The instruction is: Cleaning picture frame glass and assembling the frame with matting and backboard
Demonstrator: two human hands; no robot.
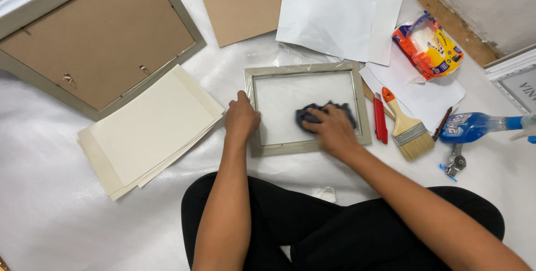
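Grey-green and small, the picture frame (306,109) lies flat on the white-covered floor (50,204) before the seated person. Its left edge is gripped by the left hand (241,119), fingers curled over it. On the glass inside, the right hand (332,131) presses closed on a dark cloth (312,113). A paintbrush (406,127) and red cutter (380,119) lie just right.

— Cut off by the edges?
— Large frame (95,36), top left; white frame (516,78) and spray bottle (483,126), nozzle end, right.

— Hidden?
— Dark cloth (315,113), mostly under the right hand (334,131); small frame (304,109), left rail under the left hand (241,119).

— Too small?
— Metal tool (455,163): kind unclear.
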